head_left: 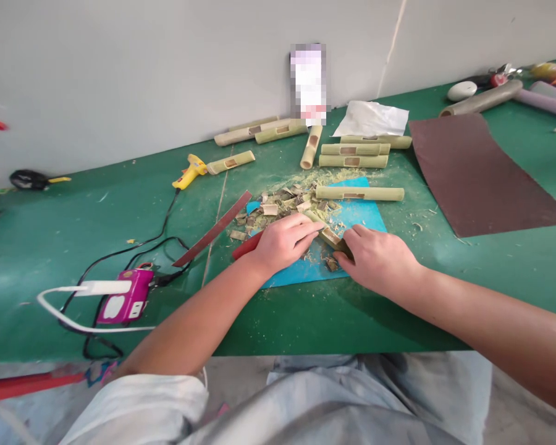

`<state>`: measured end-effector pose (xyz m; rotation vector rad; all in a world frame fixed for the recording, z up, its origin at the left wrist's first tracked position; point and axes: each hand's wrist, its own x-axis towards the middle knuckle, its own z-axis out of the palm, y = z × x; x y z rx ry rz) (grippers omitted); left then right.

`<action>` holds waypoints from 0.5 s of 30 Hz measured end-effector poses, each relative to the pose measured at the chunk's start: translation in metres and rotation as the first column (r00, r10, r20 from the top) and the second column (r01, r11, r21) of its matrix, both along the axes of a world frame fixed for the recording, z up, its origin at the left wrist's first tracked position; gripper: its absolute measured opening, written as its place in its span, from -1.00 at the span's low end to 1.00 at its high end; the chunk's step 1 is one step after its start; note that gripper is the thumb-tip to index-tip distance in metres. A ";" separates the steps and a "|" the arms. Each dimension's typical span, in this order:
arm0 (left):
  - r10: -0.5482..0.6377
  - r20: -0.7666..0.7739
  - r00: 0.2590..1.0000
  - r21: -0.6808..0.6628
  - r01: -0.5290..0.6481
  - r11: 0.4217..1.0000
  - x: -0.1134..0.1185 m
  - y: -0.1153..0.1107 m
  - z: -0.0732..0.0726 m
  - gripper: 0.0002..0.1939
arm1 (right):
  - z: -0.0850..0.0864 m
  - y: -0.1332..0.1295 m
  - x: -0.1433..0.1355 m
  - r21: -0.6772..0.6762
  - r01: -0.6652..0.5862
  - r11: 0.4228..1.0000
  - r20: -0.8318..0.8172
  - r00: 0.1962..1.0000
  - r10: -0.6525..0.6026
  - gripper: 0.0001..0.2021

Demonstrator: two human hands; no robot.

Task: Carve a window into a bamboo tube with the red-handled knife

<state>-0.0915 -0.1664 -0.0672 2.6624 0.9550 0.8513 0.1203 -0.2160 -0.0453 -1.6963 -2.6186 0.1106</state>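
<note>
A short bamboo tube [330,237] with a rectangular opening cut in its side lies at a slant between my hands. My right hand [382,258] is closed around its near end. My left hand [285,242] is closed on a tool with a red handle [247,246], which sticks out behind the palm; the tool's front end is mostly hidden by my fingers, by the tube's opening. Beneath is a blue sheet [301,272], partly covered by a heap of bamboo chips [278,207] and shavings. Another notched bamboo tube [359,193] lies just beyond my hands.
More notched tubes [352,162] lie at the back, near a white paper [373,118] and an upright phone [308,83]. Brown sandpaper [486,179] lies right. Left are a sandpaper strip [215,228], a yellow glue gun [189,173] and a purple power socket [127,296] with cords.
</note>
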 end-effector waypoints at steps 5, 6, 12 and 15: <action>0.017 -0.016 1.000 0.016 -0.016 1.000 0.000 0.000 -0.002 -0.77 | -0.003 0.002 0.001 0.012 0.009 1.000 -0.021 1.000 -0.009 -0.73; 0.020 -0.016 1.000 0.024 -0.020 1.000 0.000 -0.001 -0.002 -0.77 | -0.004 0.002 0.001 0.012 0.012 1.000 -0.026 1.000 -0.012 -0.73; 0.005 0.006 1.000 0.025 -0.005 1.000 0.003 -0.001 -0.002 -0.77 | -0.003 -0.001 -0.003 0.021 -0.007 1.000 -0.002 1.000 0.007 -0.74; 0.004 0.012 1.000 0.001 -0.004 1.000 0.005 0.000 -0.002 -0.76 | -0.001 -0.001 -0.005 0.014 -0.045 0.999 0.015 0.999 0.045 -0.77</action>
